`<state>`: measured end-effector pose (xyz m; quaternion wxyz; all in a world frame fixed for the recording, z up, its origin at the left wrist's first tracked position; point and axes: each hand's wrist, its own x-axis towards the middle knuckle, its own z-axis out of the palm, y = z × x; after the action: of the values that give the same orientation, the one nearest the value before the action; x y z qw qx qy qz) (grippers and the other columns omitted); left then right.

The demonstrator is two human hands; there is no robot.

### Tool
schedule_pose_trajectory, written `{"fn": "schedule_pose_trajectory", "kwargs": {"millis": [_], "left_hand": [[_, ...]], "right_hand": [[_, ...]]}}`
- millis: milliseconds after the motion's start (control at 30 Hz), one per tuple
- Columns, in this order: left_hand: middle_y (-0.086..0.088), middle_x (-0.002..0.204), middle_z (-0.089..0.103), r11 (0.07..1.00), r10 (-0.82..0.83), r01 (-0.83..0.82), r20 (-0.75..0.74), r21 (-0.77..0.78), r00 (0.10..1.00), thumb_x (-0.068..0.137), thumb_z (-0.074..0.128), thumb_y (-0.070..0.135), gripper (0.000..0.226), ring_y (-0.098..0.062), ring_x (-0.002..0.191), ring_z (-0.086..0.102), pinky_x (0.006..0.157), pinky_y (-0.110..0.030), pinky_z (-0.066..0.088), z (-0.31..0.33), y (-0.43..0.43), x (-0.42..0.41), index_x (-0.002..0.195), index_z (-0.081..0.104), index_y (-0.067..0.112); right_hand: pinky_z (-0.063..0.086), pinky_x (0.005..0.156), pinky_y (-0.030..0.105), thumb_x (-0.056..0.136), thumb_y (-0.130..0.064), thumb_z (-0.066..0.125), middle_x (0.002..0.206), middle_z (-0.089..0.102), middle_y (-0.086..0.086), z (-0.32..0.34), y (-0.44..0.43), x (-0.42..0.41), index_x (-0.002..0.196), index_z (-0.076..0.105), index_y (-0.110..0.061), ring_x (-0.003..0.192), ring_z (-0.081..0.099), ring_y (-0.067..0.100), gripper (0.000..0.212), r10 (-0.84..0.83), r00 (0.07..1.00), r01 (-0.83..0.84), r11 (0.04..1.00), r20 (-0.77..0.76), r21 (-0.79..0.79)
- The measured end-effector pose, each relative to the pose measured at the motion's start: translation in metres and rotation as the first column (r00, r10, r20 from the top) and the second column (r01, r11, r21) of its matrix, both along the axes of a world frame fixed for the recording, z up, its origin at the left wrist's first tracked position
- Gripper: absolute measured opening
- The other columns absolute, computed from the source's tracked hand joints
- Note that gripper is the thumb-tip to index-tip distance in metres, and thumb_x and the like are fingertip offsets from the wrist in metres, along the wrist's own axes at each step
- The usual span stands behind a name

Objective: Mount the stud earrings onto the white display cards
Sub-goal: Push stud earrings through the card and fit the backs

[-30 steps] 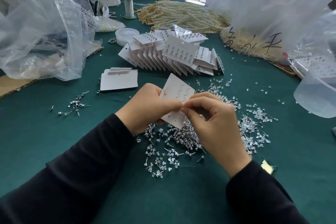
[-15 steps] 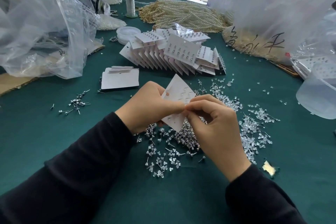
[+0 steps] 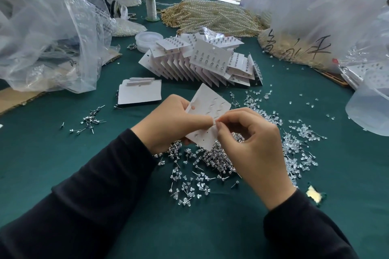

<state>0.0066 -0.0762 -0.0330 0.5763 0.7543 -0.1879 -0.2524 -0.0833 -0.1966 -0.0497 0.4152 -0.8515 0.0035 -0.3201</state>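
Note:
My left hand holds a white display card tilted above the green table, its back side towards me with several stud posts poking through. My right hand pinches its thumb and forefinger at the card's right edge near my left thumb; what sits between the fingertips is too small to see. A heap of loose stud earrings and clear backs lies under both hands. A stack of blank cards lies to the left. Finished cards stand fanned in a row behind.
Large clear plastic bags crowd the left, and more bags the right. Pearl strands and a thread spool lie at the back, where another person sits. A small group of metal studs lies at left.
The card has stayed in my left hand. My right hand's pinch has shifted slightly along the card's right edge; the view has tilted a little.

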Motion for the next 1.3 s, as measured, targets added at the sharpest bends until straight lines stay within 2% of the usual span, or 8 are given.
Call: {"fn": "schedule_pose_trajectory", "kwargs": {"millis": [233,500,733,867,933,1000,1067,1300], "left_hand": [[0.001,0.039,0.055,1.0,0.005,-0.005,0.024,0.007,1.0,0.054,0.059,0.013,0.015,-0.01,0.036,0.049,0.036,-0.015,0.034,0.0,0.0,-0.001,0.039,0.061,0.012],[-0.014,0.058,0.062,0.999,-0.015,0.016,0.037,-0.028,0.999,0.053,0.063,0.014,0.008,-0.024,0.055,0.059,0.057,-0.033,0.043,-0.001,0.003,-0.001,0.05,0.066,0.007],[-0.001,0.049,0.06,0.996,-0.083,0.082,0.017,0.026,0.996,0.057,0.064,0.018,0.009,-0.014,0.046,0.056,0.042,-0.018,0.041,0.002,0.005,0.0,0.052,0.067,0.011],[-0.007,0.061,0.065,0.973,-0.232,0.226,-0.195,-0.052,0.953,0.066,0.069,0.054,0.053,-0.013,0.048,0.055,0.041,-0.016,0.043,0.017,0.019,0.016,0.078,0.067,0.003],[-0.004,0.066,0.07,0.999,-0.03,0.029,-0.058,-0.027,0.998,0.079,0.06,0.044,0.043,-0.007,0.05,0.057,0.046,-0.015,0.047,0.018,0.032,0.031,0.093,0.065,0.004],[0.001,0.073,0.07,0.967,0.194,-0.234,0.3,0.102,0.934,0.084,0.063,0.019,0.015,-0.005,0.056,0.059,0.057,-0.017,0.051,0.015,0.049,0.046,0.097,0.067,0.012],[0.003,0.084,0.07,0.945,0.1,-0.222,0.438,0.239,0.894,0.078,0.068,0.011,0.019,-0.01,0.067,0.062,0.069,-0.021,0.052,0.013,0.061,0.053,0.092,0.069,0.024],[0.015,0.098,0.055,0.795,-0.426,0.118,0.41,0.595,0.806,0.066,0.075,0.044,0.042,0.001,0.083,0.051,0.073,-0.015,0.04,-0.002,0.049,0.033,0.106,0.065,0.037]], "right_hand": [[0.051,0.064,0.019,0.075,0.003,0.069,0.075,0.064,0.0,0.001,0.002,-0.001,0.078,0.069,-0.006,0.067,0.059,0.008,0.01,0.011,1.0,-0.011,0.997,-0.008,-0.078],[0.051,0.064,0.027,0.074,0.003,0.068,0.075,0.063,0.002,0.001,0.004,-0.001,0.077,0.068,-0.007,0.069,0.061,0.012,0.01,0.018,0.999,-0.021,0.997,-0.041,-0.077],[0.048,0.062,0.023,0.074,0.006,0.068,0.074,0.061,0.004,-0.004,0.007,0.001,0.074,0.067,-0.003,0.066,0.057,0.013,0.009,-0.005,1.0,0.007,0.988,0.009,-0.152],[0.05,0.066,0.016,0.077,0.002,0.067,0.077,0.061,-0.001,-0.001,0.0,0.001,0.08,0.065,-0.01,0.071,0.059,0.008,0.013,-0.068,0.997,0.068,0.998,0.029,-0.016],[0.047,0.064,0.012,0.079,0.0,0.066,0.077,0.062,-0.004,0.002,-0.008,0.0,0.079,0.063,-0.016,0.069,0.059,0.007,0.016,-0.139,0.989,0.134,0.986,0.05,0.095],[0.045,0.061,0.011,0.082,-0.005,0.065,0.075,0.063,-0.004,0.004,-0.014,-0.002,0.076,0.062,-0.023,0.066,0.058,0.006,0.019,-0.2,0.979,0.184,0.955,0.047,0.231],[0.046,0.059,0.013,0.084,-0.01,0.064,0.074,0.064,-0.001,0.004,-0.017,-0.002,0.077,0.062,-0.024,0.064,0.058,0.006,0.015,-0.226,0.974,0.205,0.925,0.029,0.319],[0.046,0.053,0.014,0.087,-0.01,0.059,0.069,0.06,0.001,0.01,-0.011,-0.004,0.078,0.058,-0.023,0.06,0.055,0.01,0.016,-0.178,0.983,0.144,0.908,0.051,0.394]]}}
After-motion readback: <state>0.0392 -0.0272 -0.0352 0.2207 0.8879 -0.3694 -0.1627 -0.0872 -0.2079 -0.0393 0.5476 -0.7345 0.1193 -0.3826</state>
